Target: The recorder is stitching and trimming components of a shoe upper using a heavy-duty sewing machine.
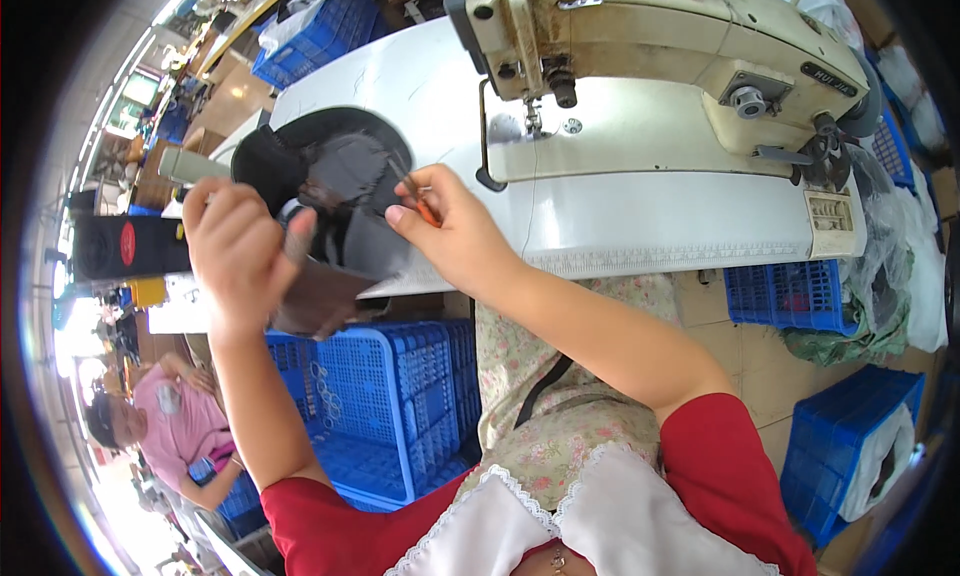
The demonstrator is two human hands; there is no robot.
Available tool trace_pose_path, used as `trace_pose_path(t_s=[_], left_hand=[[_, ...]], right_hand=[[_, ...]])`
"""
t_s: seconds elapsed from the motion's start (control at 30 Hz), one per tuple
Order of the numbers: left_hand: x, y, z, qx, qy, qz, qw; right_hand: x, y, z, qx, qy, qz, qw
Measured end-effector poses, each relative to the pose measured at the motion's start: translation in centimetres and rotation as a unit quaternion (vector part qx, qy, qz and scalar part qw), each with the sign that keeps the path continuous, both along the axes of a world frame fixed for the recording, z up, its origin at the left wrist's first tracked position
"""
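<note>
A dark grey and brown sewn piece, bag-like with a curved rim (375, 126), lies at the left end of the white sewing table (620, 216). My right hand (450, 226) is closed on small orange-handled thread snips (428, 212), their metal tip over the piece's right side. My left hand (238, 251) is raised at the piece's left, blurred by motion. Its fingers are curled in and its thumb stands apart; whatever they hold cannot be made out. A brown part of the piece (320, 298) hangs over the table's front edge below that hand.
A cream sewing machine (640, 36) spans the table's far side, its needle (533, 121) right of the piece. Blue crates stand below the table (390, 416), at far left (315, 38) and lower right (850, 446). A person in pink (180, 421) sits at left.
</note>
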State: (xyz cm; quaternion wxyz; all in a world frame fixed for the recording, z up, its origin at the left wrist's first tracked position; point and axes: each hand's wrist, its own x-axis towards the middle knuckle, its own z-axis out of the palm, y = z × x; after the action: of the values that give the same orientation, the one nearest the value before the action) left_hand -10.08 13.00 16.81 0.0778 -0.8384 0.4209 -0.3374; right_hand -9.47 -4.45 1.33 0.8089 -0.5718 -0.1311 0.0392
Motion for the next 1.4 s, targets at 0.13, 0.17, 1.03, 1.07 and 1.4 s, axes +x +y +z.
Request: trace_pose_path(t_s=[0.13, 0.17, 1.03, 1.07, 1.4], left_hand=[[7.6, 7.2, -4.3, -0.067, 0.111, 0.064, 0.989], [8.6, 9.2, -6.5, -0.075, 0.120, 0.070, 0.987], [0.5, -11.9, -20.2, -0.542, 0.740, 0.014, 0.399], [-0.9, -10.7, -20.9, -0.576, 0.758, -0.032, 0.305], [-11.2, -8.7, -21.6, -0.701, 0.702, -0.109, 0.060]], right_hand=[[0.3, 0.0, -3.7, -0.043, 0.035, 0.016, 0.998], [-0.4, -1.3, -4.0, -0.043, 0.078, 0.035, 0.995], [-3.1, -23.7, -6.5, -0.413, -0.115, -0.328, 0.842], [-4.3, -23.0, -6.3, -0.374, -0.115, -0.303, 0.869], [-11.8, -16.5, -4.5, -0.335, 0.012, 0.162, 0.928]])
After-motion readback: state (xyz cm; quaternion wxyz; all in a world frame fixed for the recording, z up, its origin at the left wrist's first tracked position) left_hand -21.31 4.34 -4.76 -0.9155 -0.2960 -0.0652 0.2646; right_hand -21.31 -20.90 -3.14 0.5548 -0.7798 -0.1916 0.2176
